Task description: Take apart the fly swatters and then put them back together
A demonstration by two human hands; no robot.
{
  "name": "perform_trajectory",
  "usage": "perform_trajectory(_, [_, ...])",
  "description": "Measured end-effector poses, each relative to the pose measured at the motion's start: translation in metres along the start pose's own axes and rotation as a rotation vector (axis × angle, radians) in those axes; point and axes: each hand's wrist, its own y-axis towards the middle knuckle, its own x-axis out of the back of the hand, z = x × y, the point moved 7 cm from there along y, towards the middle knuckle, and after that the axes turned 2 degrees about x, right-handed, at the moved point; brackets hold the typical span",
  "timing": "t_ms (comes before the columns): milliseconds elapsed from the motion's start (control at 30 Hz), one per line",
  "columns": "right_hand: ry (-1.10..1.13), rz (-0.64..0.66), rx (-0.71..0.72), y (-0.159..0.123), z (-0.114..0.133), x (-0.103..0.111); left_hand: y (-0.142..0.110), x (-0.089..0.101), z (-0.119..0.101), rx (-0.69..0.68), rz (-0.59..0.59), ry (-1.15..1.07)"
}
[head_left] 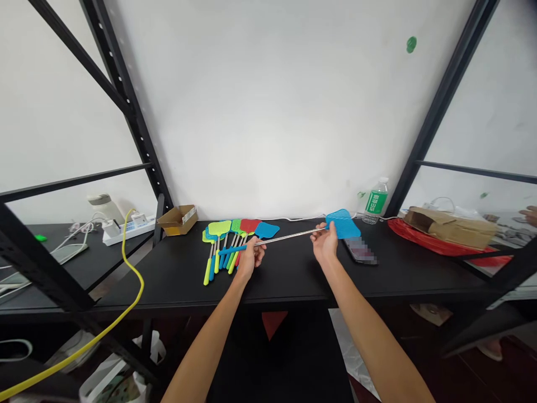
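Note:
A blue fly swatter (343,224) with a long silver rod is held up slantwise above the black tabletop, between my two hands. My left hand (251,255) is closed round it near where the blue handle meets the rod. At the other end, my right hand (325,239) grips the rod's top with thumb and fingers, just below the blue paddle. To the left of my left hand, several fly swatters (220,228) lie side by side with yellow-green, blue, green and red paddles. Their handles point toward me, and my left hand partly covers some of them.
A small open cardboard box (177,220) sits left of the swatters. A phone (359,251) lies beneath the held paddle, with a water bottle (376,202) behind it. Black rack posts (448,101) flank the workspace. A yellow cable (136,291) hangs over the left edge.

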Motion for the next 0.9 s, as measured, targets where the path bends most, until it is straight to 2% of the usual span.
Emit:
perform_trajectory(67, [0.078, -0.014, 0.041, 0.009, 0.025, -0.009, -0.001, 0.003, -0.004, -0.027, -0.049, -0.022])
perform_trajectory(133, [0.125, 0.015, 0.076, 0.019, 0.051, -0.028, -0.003, -0.001, -0.008, -0.053, -0.037, 0.009])
perform_trajectory(233, [0.150, 0.123, 0.128, 0.028, 0.088, -0.071, -0.006, -0.010, -0.013, -0.086, 0.033, 0.027])
perform_trajectory(300, [0.147, 0.191, 0.160, 0.029, 0.108, -0.103, -0.007, -0.011, -0.016, -0.105, 0.030, -0.013])
perform_trajectory(367, [0.141, 0.264, 0.210, 0.026, 0.126, -0.133, -0.006, -0.010, -0.017, -0.111, 0.019, -0.006])
perform_trajectory(433, [0.080, 0.326, 0.241, 0.020, 0.136, -0.160, -0.006, -0.012, -0.015, -0.097, 0.066, 0.081])
perform_trajectory(533, [-0.092, 0.425, 0.270, 0.005, 0.134, -0.194, -0.007, -0.020, -0.011, -0.089, 0.166, 0.247])
perform_trajectory(633, [-0.233, 0.507, 0.244, -0.015, 0.115, -0.219, -0.008, -0.026, -0.007, -0.101, 0.202, 0.348])
perform_trajectory(767, [-0.326, 0.596, 0.174, -0.038, 0.087, -0.242, -0.011, -0.035, -0.003, -0.131, 0.297, 0.434])
perform_trajectory(900, [-0.359, 0.650, 0.152, -0.051, 0.072, -0.257, -0.012, -0.034, -0.001, -0.135, 0.317, 0.412])
